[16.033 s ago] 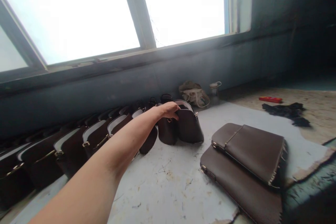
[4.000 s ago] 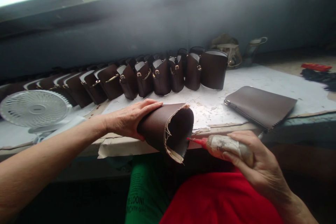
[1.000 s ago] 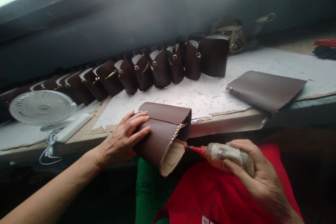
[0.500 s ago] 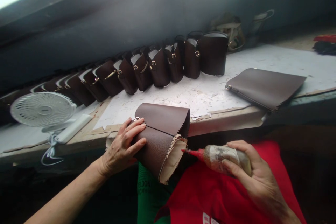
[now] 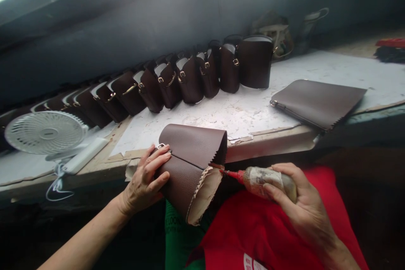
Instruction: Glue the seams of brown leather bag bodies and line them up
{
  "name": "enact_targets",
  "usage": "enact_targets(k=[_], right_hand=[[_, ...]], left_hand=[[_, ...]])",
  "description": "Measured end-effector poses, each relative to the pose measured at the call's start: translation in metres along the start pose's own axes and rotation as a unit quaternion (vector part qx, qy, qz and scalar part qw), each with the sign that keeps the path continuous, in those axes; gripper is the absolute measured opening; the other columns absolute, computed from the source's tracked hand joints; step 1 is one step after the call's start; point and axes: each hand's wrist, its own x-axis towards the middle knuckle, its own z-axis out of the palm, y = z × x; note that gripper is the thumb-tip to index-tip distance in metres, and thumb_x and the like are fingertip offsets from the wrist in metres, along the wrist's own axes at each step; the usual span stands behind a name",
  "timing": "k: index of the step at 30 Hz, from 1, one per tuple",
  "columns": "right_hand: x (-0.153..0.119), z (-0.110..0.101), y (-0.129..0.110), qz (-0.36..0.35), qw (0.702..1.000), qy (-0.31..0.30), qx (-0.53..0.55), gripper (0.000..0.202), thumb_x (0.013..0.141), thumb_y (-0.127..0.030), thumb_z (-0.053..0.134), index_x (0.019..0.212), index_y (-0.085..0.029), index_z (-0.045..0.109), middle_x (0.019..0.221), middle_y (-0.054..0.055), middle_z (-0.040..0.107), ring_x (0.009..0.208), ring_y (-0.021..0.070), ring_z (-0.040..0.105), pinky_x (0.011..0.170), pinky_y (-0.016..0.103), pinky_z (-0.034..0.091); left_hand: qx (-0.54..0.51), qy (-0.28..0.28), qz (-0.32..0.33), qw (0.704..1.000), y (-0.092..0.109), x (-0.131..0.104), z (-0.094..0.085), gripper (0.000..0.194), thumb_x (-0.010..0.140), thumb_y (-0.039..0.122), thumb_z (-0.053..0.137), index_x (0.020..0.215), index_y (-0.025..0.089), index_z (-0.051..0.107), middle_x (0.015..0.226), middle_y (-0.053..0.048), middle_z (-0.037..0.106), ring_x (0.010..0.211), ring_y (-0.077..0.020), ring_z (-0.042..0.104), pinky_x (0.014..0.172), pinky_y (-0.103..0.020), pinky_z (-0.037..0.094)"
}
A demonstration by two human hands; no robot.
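The head view shows the left hand (image 5: pixel 146 180) holding the buckled end of a dark-brown, leather-like tubular piece (image 5: pixel 183 168), tilted at the front edge of the white-paper-covered table (image 5: pixel 240 107). The right hand's (image 5: pixel 300 202) fingers wrap around a cloudy, pale-labelled squeeze bottle (image 5: pixel 265 182), its slim red nozzle (image 5: pixel 236 175) at the piece's frayed open end.

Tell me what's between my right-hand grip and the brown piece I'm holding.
In the head view, the bottle in your right-hand grip, with its red nozzle pointing at the brown piece; whether it touches is unclear.
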Motion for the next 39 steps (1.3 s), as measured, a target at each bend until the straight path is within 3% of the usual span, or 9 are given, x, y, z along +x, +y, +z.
enact_targets(k=[5,9,14,19,24,28,33,39], right_hand=[[-0.006,0.0,-0.005,0.0,0.997,-0.066,0.051,0.024,0.102,-0.037,0.073,0.123,-0.031,0.065,0.119,0.003,0.07,0.096,0.0165,0.074,0.081,0.021,0.061],[-0.014,0.001,-0.008,-0.017,1.0,-0.01,0.011,0.024,0.1,-0.033,0.075,0.123,-0.031,0.065,0.119,0.003,0.069,0.1,0.0157,0.071,0.085,0.019,0.059],[-0.017,-0.002,-0.012,-0.019,0.998,-0.049,0.028,0.026,0.102,-0.033,0.073,0.126,-0.031,0.064,0.123,0.003,0.07,0.104,0.0167,0.073,0.087,0.02,0.061],[-0.013,-0.002,-0.017,-0.044,0.999,-0.003,-0.018,0.022,0.1,-0.032,0.074,0.12,-0.03,0.065,0.117,0.002,0.07,0.098,0.0143,0.073,0.083,0.016,0.06],[-0.017,-0.005,-0.025,-0.055,0.996,-0.069,0.015,0.025,0.103,-0.031,0.071,0.126,-0.031,0.064,0.12,0.003,0.069,0.103,0.0168,0.076,0.084,0.018,0.063],[-0.022,-0.007,-0.031,-0.063,0.997,-0.033,-0.033,0.027,0.101,-0.029,0.074,0.126,-0.029,0.063,0.119,0.006,0.068,0.101,0.0193,0.074,0.083,0.023,0.064],[-0.027,-0.006,-0.038,-0.066,0.995,-0.081,0.005,0.027,0.102,-0.03,0.071,0.128,-0.03,0.063,0.121,0.005,0.068,0.102,0.0194,0.076,0.084,0.021,0.065],[-0.03,-0.008,-0.04,-0.069,0.995,-0.06,-0.028,0.029,0.1,-0.031,0.074,0.127,-0.03,0.064,0.12,0.006,0.068,0.102,0.0178,0.076,0.087,0.019,0.064]], left_hand=[[-0.009,0.014,-0.009,1.0,0.002,-0.002,0.002,0.092,0.1,0.014,0.069,0.175,0.034,0.019,0.166,-0.019,0.045,0.156,-0.0452,0.047,0.126,-0.077,0.037],[-0.007,0.024,-0.005,1.0,0.004,-0.002,0.005,0.091,0.101,0.017,0.07,0.175,0.034,0.02,0.167,-0.018,0.044,0.156,-0.0448,0.046,0.128,-0.075,0.035],[0.002,0.04,-0.004,0.999,0.007,-0.001,0.008,0.088,0.102,0.011,0.063,0.175,0.035,0.02,0.167,-0.014,0.044,0.158,-0.0405,0.046,0.131,-0.069,0.034],[0.007,0.047,-0.01,0.999,0.009,-0.005,0.01,0.085,0.103,0.012,0.061,0.174,0.037,0.021,0.167,-0.013,0.045,0.158,-0.0401,0.046,0.131,-0.07,0.035],[0.012,0.056,-0.013,0.998,0.01,-0.007,0.012,0.082,0.104,0.015,0.062,0.173,0.039,0.024,0.165,-0.014,0.049,0.156,-0.0397,0.049,0.128,-0.072,0.038],[0.018,0.055,-0.011,0.998,0.012,-0.007,0.014,0.081,0.105,0.014,0.06,0.173,0.038,0.023,0.165,-0.016,0.049,0.156,-0.0404,0.048,0.127,-0.075,0.039],[0.026,0.063,-0.012,0.998,0.013,-0.01,0.016,0.076,0.106,0.016,0.059,0.171,0.04,0.028,0.164,-0.015,0.051,0.154,-0.0399,0.052,0.126,-0.076,0.04],[0.035,0.058,-0.02,0.998,0.014,-0.012,0.016,0.075,0.107,0.018,0.056,0.171,0.044,0.026,0.163,-0.011,0.05,0.156,-0.0375,0.05,0.128,-0.075,0.038]])
